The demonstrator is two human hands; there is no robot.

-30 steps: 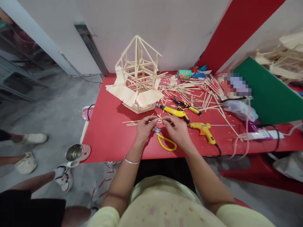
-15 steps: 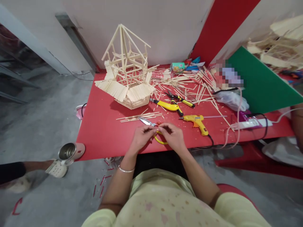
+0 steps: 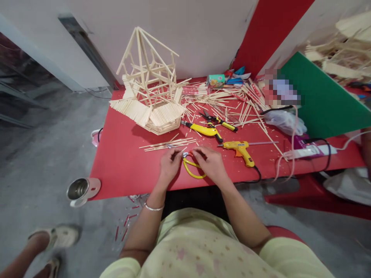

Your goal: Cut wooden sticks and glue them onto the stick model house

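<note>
My left hand (image 3: 170, 165) is closed in a pinch just above the table's front part, with a short pale wooden stick (image 3: 184, 149) at its fingertips. Facing it, my right hand (image 3: 210, 162) also has thumb and fingers pressed together; what sits in them is too small to make out. Scissors with yellow handles (image 3: 194, 176) lie on the table between and below the hands, their blades partly covered by my left hand. Several thin wooden sticks (image 3: 162, 145) lie just beyond. Further back stands a wooden stick model (image 3: 166, 116) with an open peaked frame.
On the red table (image 3: 116, 170) lie a yellow glue gun (image 3: 239, 148), a yellow-handled knife (image 3: 203, 129), pruning shears (image 3: 222, 122) and a heap of sticks (image 3: 223, 100). A metal mug (image 3: 84, 190) is by the left corner. A green board (image 3: 315, 96) leans at right. Another person's feet (image 3: 62, 236) show at lower left.
My hands have moved apart from each other, the left one shifting left. More of the scissors' yellow handles shows between them. The other person's feet have moved, and the view has shifted slightly.
</note>
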